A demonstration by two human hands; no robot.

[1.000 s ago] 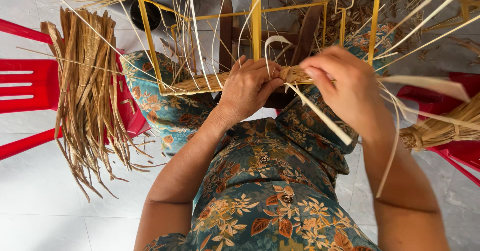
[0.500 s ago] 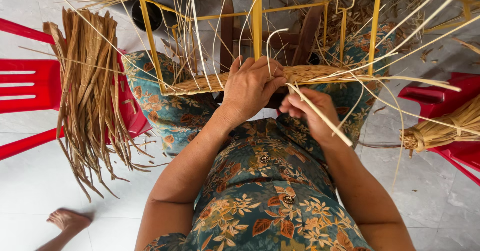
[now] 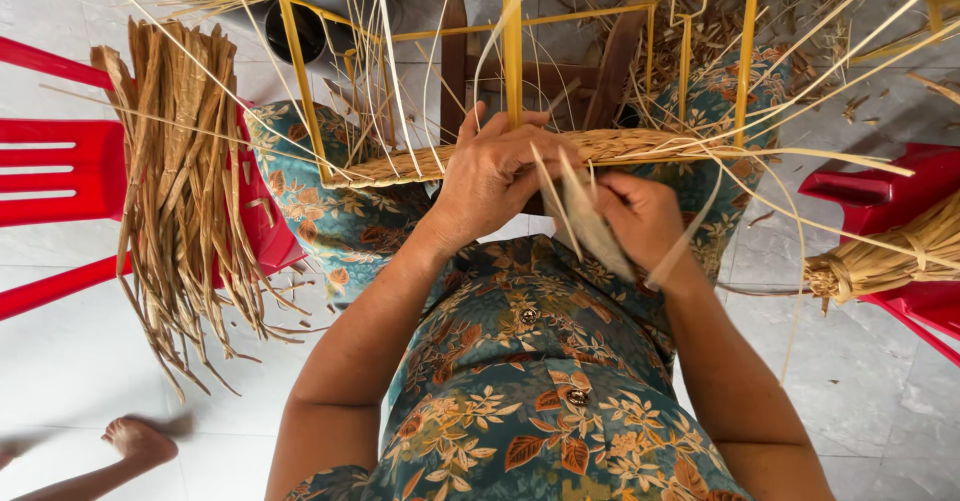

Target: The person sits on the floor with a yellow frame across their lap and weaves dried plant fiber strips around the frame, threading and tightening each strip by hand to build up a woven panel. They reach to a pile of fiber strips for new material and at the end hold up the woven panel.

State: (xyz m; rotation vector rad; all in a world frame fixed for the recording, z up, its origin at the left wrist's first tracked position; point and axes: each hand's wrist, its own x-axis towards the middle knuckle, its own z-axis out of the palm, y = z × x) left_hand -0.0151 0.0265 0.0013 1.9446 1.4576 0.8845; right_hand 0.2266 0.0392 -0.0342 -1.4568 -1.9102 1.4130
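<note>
While the right hand (image 3: 640,223) pinched a flat pale straw strip (image 3: 590,223), the left hand (image 3: 495,176) pressed the woven straw band (image 3: 620,147) on the yellow metal frame (image 3: 512,41); only that bottom band was woven, uprights bare toward twelve o'clock.

Teal floral short-sleeved buttoned dress (image 3: 540,401)

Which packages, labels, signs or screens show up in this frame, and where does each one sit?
None in view: no package, label, sign or screen. The frame shows only a yellow wire frame, a woven straw band, a bundle of dried leaf strips and red plastic chairs.
</note>
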